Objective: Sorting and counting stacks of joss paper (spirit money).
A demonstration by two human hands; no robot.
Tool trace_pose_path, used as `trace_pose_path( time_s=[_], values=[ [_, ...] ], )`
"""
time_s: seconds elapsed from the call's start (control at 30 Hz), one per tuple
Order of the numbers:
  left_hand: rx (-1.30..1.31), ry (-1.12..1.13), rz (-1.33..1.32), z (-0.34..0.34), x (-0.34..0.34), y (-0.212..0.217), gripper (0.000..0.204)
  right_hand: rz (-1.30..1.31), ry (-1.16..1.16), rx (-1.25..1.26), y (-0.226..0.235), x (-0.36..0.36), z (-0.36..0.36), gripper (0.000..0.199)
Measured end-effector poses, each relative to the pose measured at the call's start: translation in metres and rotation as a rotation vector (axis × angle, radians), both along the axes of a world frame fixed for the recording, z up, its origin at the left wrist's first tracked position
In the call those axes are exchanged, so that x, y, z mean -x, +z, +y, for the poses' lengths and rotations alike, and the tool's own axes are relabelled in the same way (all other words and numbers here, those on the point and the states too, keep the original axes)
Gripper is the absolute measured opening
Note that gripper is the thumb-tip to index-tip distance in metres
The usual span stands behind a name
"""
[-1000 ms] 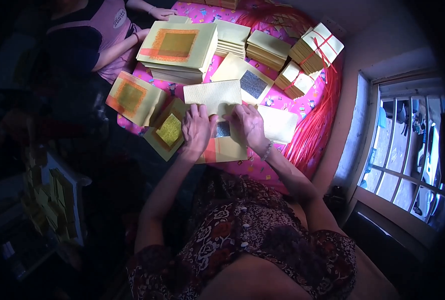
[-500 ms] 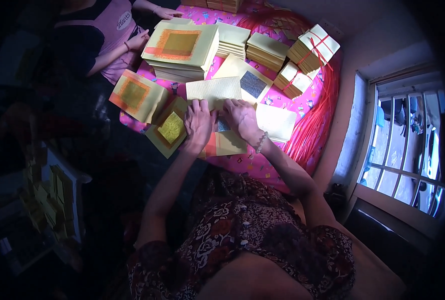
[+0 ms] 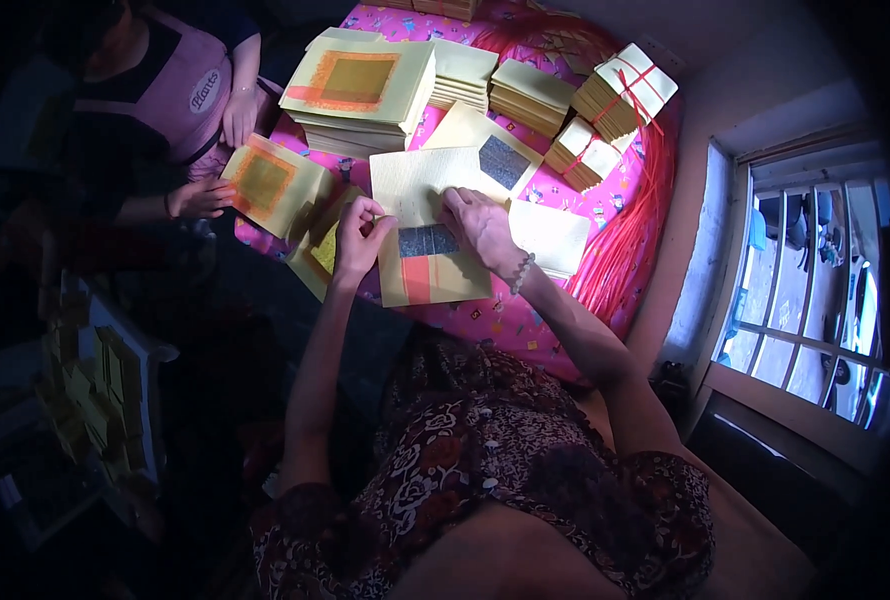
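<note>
A cream joss paper sheet (image 3: 402, 188) lies before me, partly folded, with a dark silver foil strip (image 3: 423, 241) and a red-orange band across its lower part. My left hand (image 3: 359, 240) pinches its left edge between thumb and fingertips. On the right side of the sheet, my right hand (image 3: 481, 232) presses down with bent fingers held together; a beaded bracelet circles that wrist. Under and beside my left hand is a sheet with yellow foil (image 3: 323, 249), mostly covered. Just beyond lies another sheet with a dark foil square (image 3: 504, 162).
A pink patterned cloth (image 3: 505, 325) covers the table. Tall stacks of paper (image 3: 350, 140) and bundles tied with red string (image 3: 625, 95) stand behind. Red strands (image 3: 637, 240) hang along the right edge. At left, a co-worker's hand (image 3: 202, 198) touches an orange-printed sheet (image 3: 268, 185).
My left hand has moved left off the paper's middle to its edge, uncovering the foil strip. The co-worker has leaned in, one hand now on the orange-printed sheet.
</note>
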State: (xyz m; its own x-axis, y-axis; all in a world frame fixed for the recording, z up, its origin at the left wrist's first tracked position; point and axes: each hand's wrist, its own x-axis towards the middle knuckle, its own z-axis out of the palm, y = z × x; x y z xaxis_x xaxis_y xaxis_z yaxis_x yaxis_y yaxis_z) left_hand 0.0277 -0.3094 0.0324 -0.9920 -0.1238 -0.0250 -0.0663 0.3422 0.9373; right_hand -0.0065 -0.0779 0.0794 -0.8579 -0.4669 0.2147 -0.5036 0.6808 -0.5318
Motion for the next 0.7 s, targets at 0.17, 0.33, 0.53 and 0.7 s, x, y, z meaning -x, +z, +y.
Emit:
trace_pose_path(
  time_s=[0.17,0.33,0.53,0.7],
  values=[
    [-0.3,-0.073,-0.026,0.001,0.006,-0.003,0.019,-0.095,0.015,-0.029,0.004,0.002,0.008,0.023],
    [-0.252,-0.043,-0.048,0.004,0.004,0.005,0.016,-0.051,0.029,-0.011,-0.002,0.005,0.006,0.025],
    [-0.416,-0.107,-0.117,-0.004,0.002,0.01,0.014,-0.096,0.048,-0.005,0.011,0.008,0.008,0.03],
    [-0.428,-0.168,-0.107,-0.01,0.005,0.003,0.013,-0.128,0.003,-0.081,0.02,0.012,-0.009,0.038]
  ],
)
